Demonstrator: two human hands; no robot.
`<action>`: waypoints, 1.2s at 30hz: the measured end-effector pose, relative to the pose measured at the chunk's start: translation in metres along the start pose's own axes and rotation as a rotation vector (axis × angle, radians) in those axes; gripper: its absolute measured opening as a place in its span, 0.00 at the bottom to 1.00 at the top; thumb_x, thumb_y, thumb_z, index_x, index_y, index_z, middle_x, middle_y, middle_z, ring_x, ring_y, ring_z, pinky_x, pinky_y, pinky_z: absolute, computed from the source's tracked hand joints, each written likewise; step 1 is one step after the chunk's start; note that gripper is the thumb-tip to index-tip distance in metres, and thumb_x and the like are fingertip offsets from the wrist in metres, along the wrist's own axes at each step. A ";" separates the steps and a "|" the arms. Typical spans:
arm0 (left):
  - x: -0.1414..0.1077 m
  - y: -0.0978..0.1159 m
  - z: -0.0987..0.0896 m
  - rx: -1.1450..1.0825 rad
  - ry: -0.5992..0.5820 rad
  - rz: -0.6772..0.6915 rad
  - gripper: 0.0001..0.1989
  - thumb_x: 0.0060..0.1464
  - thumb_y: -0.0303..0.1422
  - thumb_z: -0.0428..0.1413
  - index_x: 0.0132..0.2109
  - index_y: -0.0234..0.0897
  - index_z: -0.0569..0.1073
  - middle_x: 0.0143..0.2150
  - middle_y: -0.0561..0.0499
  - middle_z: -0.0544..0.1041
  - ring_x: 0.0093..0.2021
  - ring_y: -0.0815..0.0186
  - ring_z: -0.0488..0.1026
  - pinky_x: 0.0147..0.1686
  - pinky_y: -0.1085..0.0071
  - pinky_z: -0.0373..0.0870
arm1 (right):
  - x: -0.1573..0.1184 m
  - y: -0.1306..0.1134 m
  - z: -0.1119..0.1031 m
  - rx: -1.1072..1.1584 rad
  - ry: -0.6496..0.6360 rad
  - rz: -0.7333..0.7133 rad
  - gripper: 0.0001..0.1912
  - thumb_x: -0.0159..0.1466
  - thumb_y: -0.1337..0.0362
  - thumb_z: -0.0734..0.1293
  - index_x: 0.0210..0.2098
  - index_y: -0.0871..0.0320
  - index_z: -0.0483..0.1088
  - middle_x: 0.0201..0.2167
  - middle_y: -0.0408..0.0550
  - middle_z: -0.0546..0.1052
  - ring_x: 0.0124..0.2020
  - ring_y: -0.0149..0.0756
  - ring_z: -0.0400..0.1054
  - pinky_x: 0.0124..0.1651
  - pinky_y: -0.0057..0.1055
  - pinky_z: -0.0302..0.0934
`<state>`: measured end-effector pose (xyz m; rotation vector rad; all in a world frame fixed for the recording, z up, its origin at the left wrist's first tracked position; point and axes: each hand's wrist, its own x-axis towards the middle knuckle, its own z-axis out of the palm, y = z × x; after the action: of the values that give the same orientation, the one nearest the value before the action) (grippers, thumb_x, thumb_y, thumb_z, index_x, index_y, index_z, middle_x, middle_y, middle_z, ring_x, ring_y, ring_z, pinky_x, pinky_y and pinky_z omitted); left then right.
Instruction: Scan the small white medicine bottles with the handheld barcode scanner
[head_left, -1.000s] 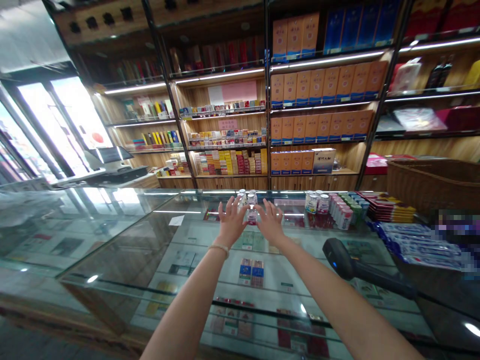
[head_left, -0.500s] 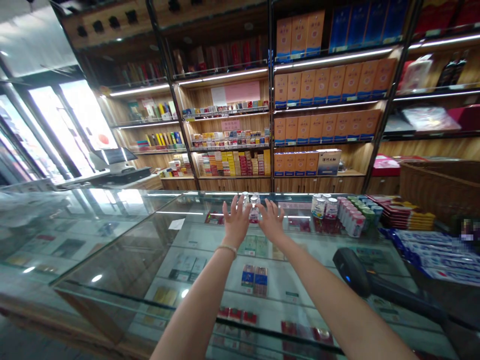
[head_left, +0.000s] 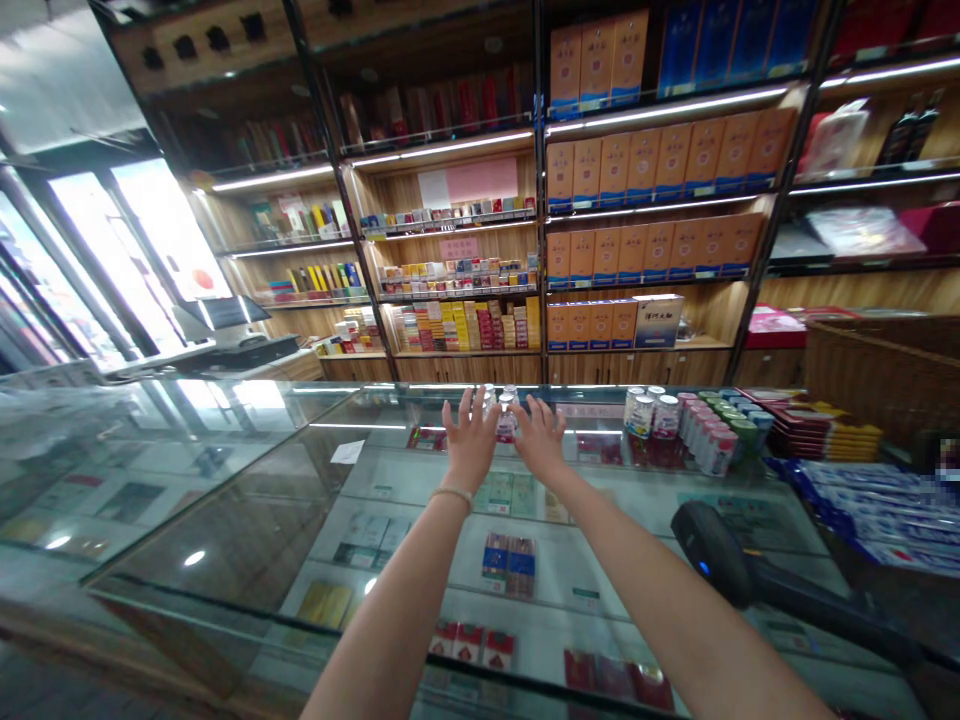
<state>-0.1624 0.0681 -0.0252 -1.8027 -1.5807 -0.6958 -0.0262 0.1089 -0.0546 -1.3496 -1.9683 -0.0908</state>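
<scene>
Both my arms stretch forward over the glass display counter [head_left: 251, 520]. My left hand [head_left: 471, 436] is open, fingers spread, at the left side of a small cluster of white-capped bottles [head_left: 507, 405]. On the right side of the same cluster, my right hand [head_left: 538, 438] is open too, with its fingers apart. The bottles show between the two hands and partly behind my left fingers. Whether my fingertips touch them I cannot tell. A thin bracelet [head_left: 452, 493] circles my left wrist.
More white-capped bottles [head_left: 664, 417] stand to the right, beside rows of small pink bottles [head_left: 716, 450]. Nearer are blue-and-white packets [head_left: 877, 510] and a black handheld scanner [head_left: 712, 550]. Boxed goods [head_left: 615, 167] fill the shelves behind; a wicker basket [head_left: 885, 350] sits at right.
The view has shifted slightly. My hands keep nearly the same spread pose around the cluster of bottles, and the bottles show no clear movement.
</scene>
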 end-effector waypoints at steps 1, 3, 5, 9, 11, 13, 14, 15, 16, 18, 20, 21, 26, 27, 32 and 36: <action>0.000 0.000 0.000 -0.003 -0.001 -0.002 0.21 0.59 0.27 0.53 0.58 0.47 0.74 0.74 0.43 0.60 0.75 0.48 0.51 0.70 0.34 0.37 | 0.000 0.000 0.000 -0.002 -0.001 0.000 0.28 0.66 0.71 0.61 0.64 0.45 0.64 0.71 0.53 0.61 0.71 0.47 0.50 0.69 0.59 0.40; 0.001 0.000 0.000 0.000 0.001 -0.006 0.21 0.59 0.26 0.53 0.58 0.47 0.74 0.74 0.44 0.60 0.75 0.48 0.52 0.70 0.35 0.37 | 0.001 0.001 0.001 -0.004 -0.006 0.001 0.28 0.66 0.71 0.61 0.64 0.45 0.65 0.71 0.53 0.61 0.71 0.47 0.50 0.69 0.59 0.40; 0.002 0.001 0.001 0.000 0.001 -0.013 0.21 0.59 0.26 0.53 0.58 0.47 0.74 0.74 0.44 0.61 0.75 0.48 0.51 0.70 0.35 0.37 | 0.002 0.001 0.001 0.000 -0.008 0.003 0.29 0.66 0.71 0.61 0.64 0.44 0.65 0.71 0.53 0.62 0.70 0.48 0.50 0.68 0.59 0.41; 0.001 0.002 0.002 -0.029 -0.002 -0.039 0.22 0.59 0.26 0.53 0.59 0.49 0.73 0.74 0.46 0.61 0.75 0.49 0.51 0.71 0.36 0.35 | 0.004 0.002 0.002 0.002 -0.008 0.007 0.30 0.65 0.72 0.60 0.64 0.44 0.64 0.70 0.53 0.62 0.70 0.48 0.51 0.68 0.59 0.42; -0.001 0.002 0.004 -0.035 -0.002 -0.048 0.23 0.59 0.26 0.53 0.60 0.50 0.73 0.74 0.47 0.60 0.75 0.49 0.51 0.71 0.36 0.36 | 0.004 0.002 0.002 -0.001 -0.021 0.007 0.30 0.66 0.72 0.60 0.64 0.44 0.64 0.70 0.52 0.62 0.70 0.48 0.51 0.68 0.59 0.43; -0.002 0.002 0.005 -0.031 -0.003 -0.050 0.24 0.59 0.26 0.54 0.60 0.51 0.72 0.74 0.47 0.60 0.75 0.48 0.51 0.71 0.35 0.36 | 0.005 0.003 0.001 -0.004 -0.034 0.006 0.30 0.66 0.72 0.60 0.65 0.44 0.64 0.70 0.52 0.62 0.70 0.48 0.51 0.68 0.59 0.44; -0.002 0.001 0.005 -0.028 -0.004 -0.048 0.25 0.59 0.26 0.54 0.61 0.51 0.72 0.74 0.47 0.60 0.75 0.48 0.51 0.71 0.35 0.36 | 0.005 0.003 0.001 -0.007 -0.039 0.004 0.30 0.66 0.72 0.60 0.65 0.44 0.64 0.70 0.52 0.62 0.70 0.48 0.51 0.68 0.59 0.44; -0.003 0.001 0.005 -0.024 -0.004 -0.047 0.25 0.58 0.26 0.54 0.61 0.51 0.71 0.74 0.47 0.59 0.75 0.48 0.51 0.71 0.35 0.36 | 0.004 0.003 0.000 -0.011 -0.041 0.002 0.30 0.66 0.72 0.61 0.65 0.43 0.63 0.70 0.51 0.62 0.70 0.48 0.51 0.68 0.58 0.45; -0.003 0.001 0.005 -0.021 -0.005 -0.045 0.26 0.58 0.26 0.55 0.61 0.51 0.71 0.74 0.47 0.59 0.75 0.47 0.51 0.71 0.35 0.37 | 0.004 0.003 0.000 -0.017 -0.042 0.001 0.30 0.66 0.72 0.61 0.65 0.43 0.63 0.70 0.51 0.62 0.70 0.48 0.51 0.68 0.58 0.45; -0.004 0.001 0.004 -0.018 -0.007 -0.045 0.27 0.57 0.26 0.56 0.62 0.52 0.70 0.74 0.47 0.60 0.75 0.47 0.51 0.71 0.35 0.37 | 0.004 0.003 -0.001 -0.024 -0.044 -0.003 0.30 0.66 0.71 0.62 0.65 0.43 0.63 0.70 0.51 0.63 0.70 0.48 0.52 0.68 0.58 0.45; -0.005 0.001 0.004 -0.015 -0.006 -0.049 0.29 0.57 0.27 0.57 0.64 0.53 0.69 0.74 0.47 0.60 0.74 0.47 0.51 0.71 0.35 0.37 | 0.003 0.002 -0.002 -0.024 -0.047 -0.005 0.31 0.66 0.70 0.63 0.66 0.43 0.63 0.71 0.51 0.62 0.70 0.49 0.51 0.68 0.59 0.45; -0.006 0.001 0.003 -0.013 -0.005 -0.051 0.30 0.57 0.27 0.57 0.65 0.53 0.68 0.74 0.47 0.60 0.74 0.47 0.51 0.71 0.35 0.37 | 0.002 0.002 -0.002 -0.022 -0.047 -0.007 0.31 0.66 0.70 0.64 0.67 0.43 0.62 0.71 0.51 0.62 0.71 0.50 0.51 0.69 0.59 0.45; -0.008 0.001 0.002 0.005 -0.013 -0.057 0.40 0.56 0.29 0.59 0.72 0.53 0.58 0.76 0.46 0.56 0.75 0.46 0.49 0.71 0.36 0.37 | -0.001 0.002 -0.006 -0.028 -0.039 -0.024 0.39 0.66 0.66 0.68 0.72 0.41 0.53 0.74 0.53 0.54 0.74 0.52 0.44 0.70 0.58 0.42; -0.009 0.001 0.001 0.014 -0.024 -0.056 0.41 0.56 0.29 0.59 0.73 0.53 0.54 0.76 0.46 0.54 0.75 0.46 0.48 0.71 0.36 0.36 | -0.002 0.002 -0.006 -0.032 -0.041 -0.020 0.40 0.66 0.65 0.68 0.73 0.41 0.51 0.75 0.54 0.52 0.75 0.53 0.41 0.70 0.59 0.41; -0.009 0.002 -0.004 0.088 -0.106 -0.065 0.46 0.58 0.31 0.59 0.75 0.51 0.43 0.78 0.48 0.46 0.78 0.49 0.39 0.71 0.36 0.32 | -0.003 0.002 -0.007 -0.074 -0.071 0.020 0.46 0.66 0.61 0.70 0.74 0.39 0.42 0.77 0.53 0.41 0.76 0.57 0.32 0.71 0.61 0.37; -0.010 0.005 -0.007 0.103 -0.131 -0.067 0.47 0.59 0.33 0.59 0.75 0.52 0.41 0.78 0.49 0.44 0.78 0.49 0.38 0.72 0.36 0.31 | -0.004 0.001 -0.006 -0.107 -0.079 0.015 0.46 0.67 0.59 0.68 0.75 0.38 0.40 0.78 0.51 0.39 0.77 0.56 0.30 0.72 0.60 0.35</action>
<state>-0.1588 0.0562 -0.0282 -1.7567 -1.7372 -0.5254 -0.0212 0.1038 -0.0529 -1.4560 -2.0443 -0.1392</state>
